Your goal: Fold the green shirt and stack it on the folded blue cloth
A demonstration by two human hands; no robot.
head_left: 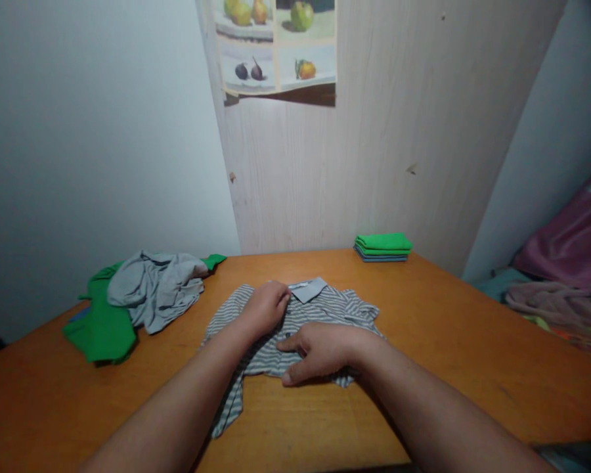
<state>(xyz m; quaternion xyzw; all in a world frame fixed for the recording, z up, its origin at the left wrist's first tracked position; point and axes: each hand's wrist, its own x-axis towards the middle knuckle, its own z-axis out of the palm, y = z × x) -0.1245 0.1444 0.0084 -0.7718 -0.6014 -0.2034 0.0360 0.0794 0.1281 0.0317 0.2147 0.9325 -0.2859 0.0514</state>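
Note:
A grey-and-white striped shirt with a light collar lies spread on the table, collar toward the wall. My left hand is closed at the left side of the collar, its fingertips pinching the cloth there. Lower down, my right hand rests on the shirt's front, thumb and index finger apart and pointing left. Its other fingers are mostly hidden beneath the hand. One striped part hangs out toward me at lower left, partly behind my left forearm.
On the left of the orange-brown table lies a crumpled grey garment over a green one. A folded stack of green and blue-grey cloth sits at the back right. Beyond the right edge are heaped fabrics.

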